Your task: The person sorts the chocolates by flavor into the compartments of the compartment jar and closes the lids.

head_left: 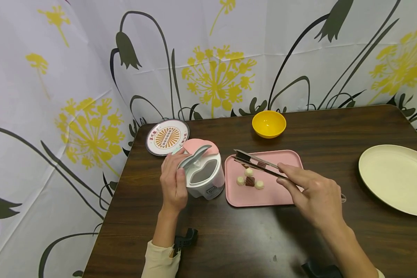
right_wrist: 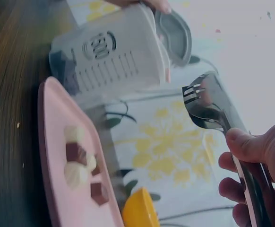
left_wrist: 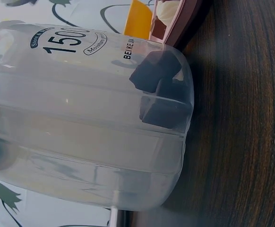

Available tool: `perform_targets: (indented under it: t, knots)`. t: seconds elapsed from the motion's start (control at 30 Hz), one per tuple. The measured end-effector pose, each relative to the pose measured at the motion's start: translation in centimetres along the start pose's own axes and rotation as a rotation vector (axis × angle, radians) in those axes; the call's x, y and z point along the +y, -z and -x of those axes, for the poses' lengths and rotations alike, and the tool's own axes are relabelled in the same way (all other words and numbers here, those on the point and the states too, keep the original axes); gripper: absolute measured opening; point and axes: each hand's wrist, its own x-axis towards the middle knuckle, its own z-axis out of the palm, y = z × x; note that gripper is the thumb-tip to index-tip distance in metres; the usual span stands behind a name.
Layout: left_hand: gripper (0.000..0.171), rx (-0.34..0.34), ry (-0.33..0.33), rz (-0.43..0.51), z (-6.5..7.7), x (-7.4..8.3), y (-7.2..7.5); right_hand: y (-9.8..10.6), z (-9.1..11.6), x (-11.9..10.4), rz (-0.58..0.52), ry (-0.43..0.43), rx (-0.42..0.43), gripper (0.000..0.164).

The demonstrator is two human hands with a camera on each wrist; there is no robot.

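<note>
My left hand [head_left: 173, 181] grips the upper side of a translucent storage container [head_left: 212, 187], its thumb near the rim. The container stands on the table with its grey-and-pink lid [head_left: 198, 154] raised; dark brown chunks [left_wrist: 161, 90] lie at its bottom. My right hand [head_left: 317, 195] holds metal serving tongs [right_wrist: 244, 165] between thumb and fingers, tips pointing left over the pink tray [head_left: 272, 195]. One tong end has fork tines; no piece shows between the ends in the right wrist view. On the tray lie several white chocolates [head_left: 259, 185] and brown chocolates [head_left: 250, 181].
Behind the tray stands a yellow bowl [head_left: 269, 125]. A patterned plate [head_left: 153, 144] lies behind the container at the left, and a large cream oval plate [head_left: 396, 179] sits at the right. A flower-printed curtain [head_left: 226, 23] hangs along the back edge.
</note>
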Motion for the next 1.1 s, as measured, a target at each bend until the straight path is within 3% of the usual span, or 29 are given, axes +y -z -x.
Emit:
perform_targets:
  t: [0.27, 0.53, 0.8, 1.1]
  knots:
    - [0.038, -0.013, 0.003, -0.008, 0.0, 0.0, 0.0, -1.3, -0.6, -2.0, -0.077, 0.052, -0.06, 0.044]
    - [0.037, -0.002, -0.006, 0.007, 0.0, -0.1, 0.1, -3.3, -1.2, -3.7, -0.159, 0.145, -0.042, 0.045]
    - [0.037, 0.004, -0.004, 0.005, 0.1, -0.2, 0.0, -4.4, -1.1, -4.7, -0.169, 0.127, -0.101, 0.043]
    - [0.037, 0.003, -0.013, 0.003, 0.1, -0.3, 0.0, -4.7, -1.1, -4.7, -0.143, 0.141, -0.094, 0.046]
